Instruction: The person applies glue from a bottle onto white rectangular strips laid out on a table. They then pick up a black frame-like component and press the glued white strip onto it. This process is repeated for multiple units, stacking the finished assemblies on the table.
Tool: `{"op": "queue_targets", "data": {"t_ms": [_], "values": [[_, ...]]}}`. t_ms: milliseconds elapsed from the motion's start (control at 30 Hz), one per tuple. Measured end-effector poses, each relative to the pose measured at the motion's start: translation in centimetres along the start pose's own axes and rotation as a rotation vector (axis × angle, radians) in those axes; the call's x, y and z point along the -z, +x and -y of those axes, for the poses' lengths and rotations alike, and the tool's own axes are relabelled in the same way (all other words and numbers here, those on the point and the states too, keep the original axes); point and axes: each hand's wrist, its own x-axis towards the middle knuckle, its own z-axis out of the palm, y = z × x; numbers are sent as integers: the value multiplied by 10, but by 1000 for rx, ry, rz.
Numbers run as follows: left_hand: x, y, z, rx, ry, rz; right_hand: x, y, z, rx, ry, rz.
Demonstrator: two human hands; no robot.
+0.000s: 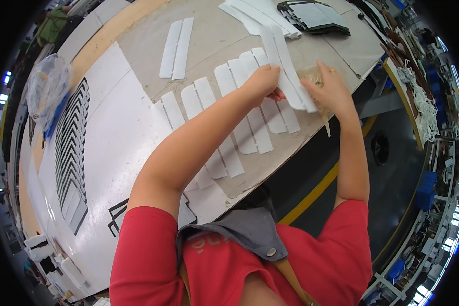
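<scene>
A long white panel (284, 64) with a slit along its middle stands tilted over the table between my hands. My left hand (264, 83) is closed on its left edge. My right hand (334, 94) is beside its right edge with thumb and fingers apart; whether the thumb touches the panel I cannot tell. Next to that hand, partly hidden, is a translucent yellowish container (312, 75), and a pale pointed tip (327, 126) shows below it at the table's edge. Several similar white panels (250, 130) lie in a slanting row under my left forearm.
One more white panel (176, 48) lies apart at the far side. White sheets (257, 18) and a black-edged stack (319, 19) lie at the back. Overlapping black-edged pieces (71, 158) and a clear plastic bag (48, 84) are at left. The table edge drops to a dark floor.
</scene>
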Motion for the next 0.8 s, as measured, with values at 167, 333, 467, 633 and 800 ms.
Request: {"op": "queue_targets", "data": {"t_ms": [167, 333, 467, 633, 800], "values": [[-9, 10, 4, 63, 157, 64, 1, 4, -49, -285, 501, 236], [-34, 23, 9, 21, 44, 87, 28, -18, -87, -428, 1102, -57], [-45, 34, 15, 12, -47, 90, 41, -44, -98, -489, 1418, -216], [-43, 33, 16, 133, -42, 83, 41, -68, -89, -472, 1519, -205], [-12, 3, 0, 50, 376, 115, 39, -82, -77, -443, 1541, -187]]}}
